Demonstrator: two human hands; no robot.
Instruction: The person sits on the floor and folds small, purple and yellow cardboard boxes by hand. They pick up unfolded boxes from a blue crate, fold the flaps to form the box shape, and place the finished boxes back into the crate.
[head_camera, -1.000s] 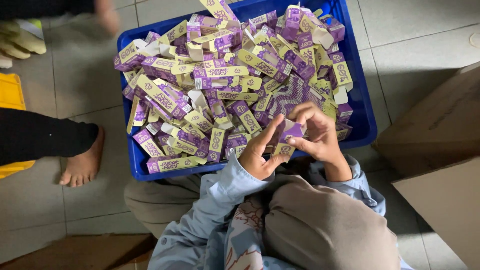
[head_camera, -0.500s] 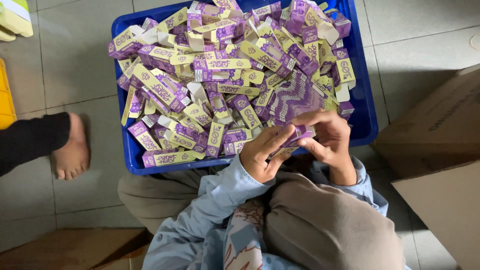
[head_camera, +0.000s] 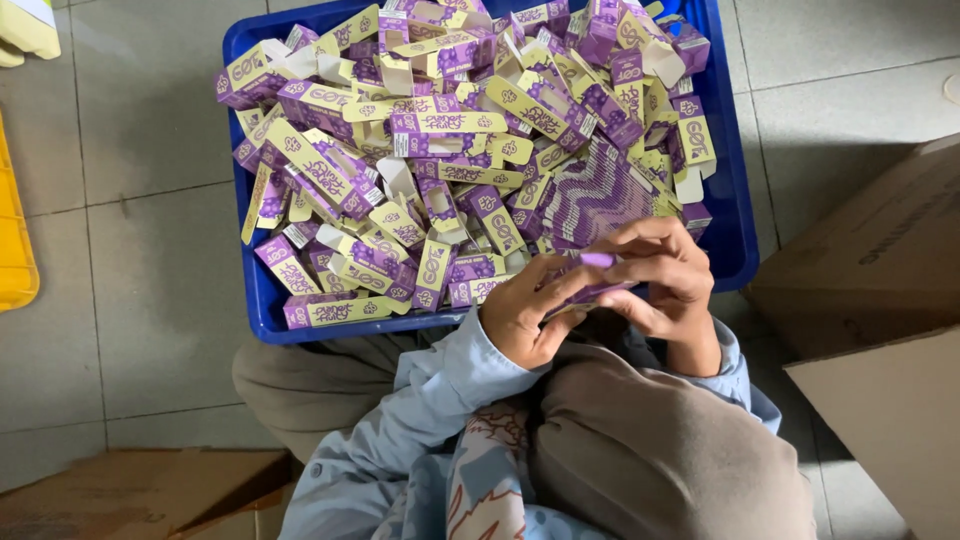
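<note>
Both hands pinch one small purple carton (head_camera: 590, 275) at the near right edge of the blue crate (head_camera: 738, 215): left hand (head_camera: 525, 315) grips its left end, right hand (head_camera: 665, 280) wraps the right end w/ fingers closed on it. Looks light, thin card, easily creased; best held by edges. Long axis approx left-right, slightly tilted.

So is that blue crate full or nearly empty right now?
Full. The blue crate is heaped with purple and cream folding cartons, hiding its bottom and reaching its rim.
</note>
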